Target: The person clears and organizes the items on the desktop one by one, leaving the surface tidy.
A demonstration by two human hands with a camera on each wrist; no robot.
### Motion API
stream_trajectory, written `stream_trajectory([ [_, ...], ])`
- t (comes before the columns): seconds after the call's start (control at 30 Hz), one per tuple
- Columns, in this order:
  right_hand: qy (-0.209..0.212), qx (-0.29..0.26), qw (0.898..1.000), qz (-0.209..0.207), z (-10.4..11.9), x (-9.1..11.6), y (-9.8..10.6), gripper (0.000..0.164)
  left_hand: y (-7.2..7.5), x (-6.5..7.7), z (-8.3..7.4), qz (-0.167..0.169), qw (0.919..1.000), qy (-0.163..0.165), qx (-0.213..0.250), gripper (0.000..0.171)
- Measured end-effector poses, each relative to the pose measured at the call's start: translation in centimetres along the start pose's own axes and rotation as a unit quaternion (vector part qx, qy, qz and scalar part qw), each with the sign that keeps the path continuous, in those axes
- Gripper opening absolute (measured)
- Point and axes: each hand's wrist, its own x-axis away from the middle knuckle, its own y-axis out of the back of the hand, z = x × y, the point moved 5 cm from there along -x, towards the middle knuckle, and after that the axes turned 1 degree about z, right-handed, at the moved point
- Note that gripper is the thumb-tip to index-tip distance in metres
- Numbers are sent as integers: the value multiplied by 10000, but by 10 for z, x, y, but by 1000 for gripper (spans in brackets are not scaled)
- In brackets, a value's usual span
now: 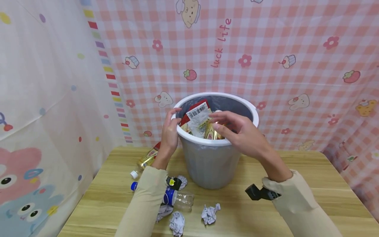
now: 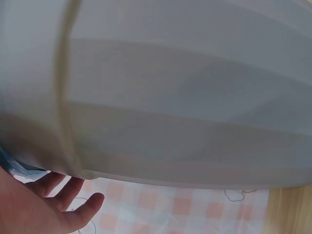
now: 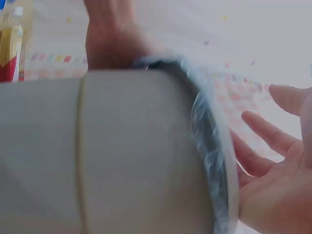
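Observation:
A grey trash can (image 1: 210,164) with a white rim and a plastic liner stands upright on the table. At its left side my left hand (image 1: 170,133) grips the rim, with fingers bent at the edge in the left wrist view. My right hand (image 1: 247,135) hovers over the front right of the opening. Its fingers are spread with nothing between them in the right wrist view. Below it, inside the can, lie a red-and-white package with a barcode (image 1: 198,115) and gold-labelled packaging (image 1: 211,133), partly hidden by the hand.
Left of the can lie a bottle with a white cap (image 1: 145,161) and a clear bottle with a blue label (image 1: 183,199), partly behind my left sleeve. Several crumpled paper balls (image 1: 209,214) lie on the wooden table (image 1: 245,220). A checked cloth (image 1: 266,33) hangs behind.

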Motion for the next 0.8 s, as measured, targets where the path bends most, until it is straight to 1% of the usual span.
stream_trajectory([
  [0.13,302,-211,9993,1,6,11,-3,35,0,0,0,16,10000,51,-66,43],
  [0.33,715,-847,9937,157,13,25,-8,34,0,-1,1,39,9999,89,-95,44],
  [0.57,1105,-1162,9855,548,18,33,-16,33,0,-1,-1,47,10000,35,4,44],
  [0.67,1312,-1296,9798,776,17,37,-21,34,0,-1,-1,48,10000,-9,52,43],
  [0.8,1387,-1347,9744,1151,13,43,-30,36,0,-1,-2,23,9999,-75,106,43],
])
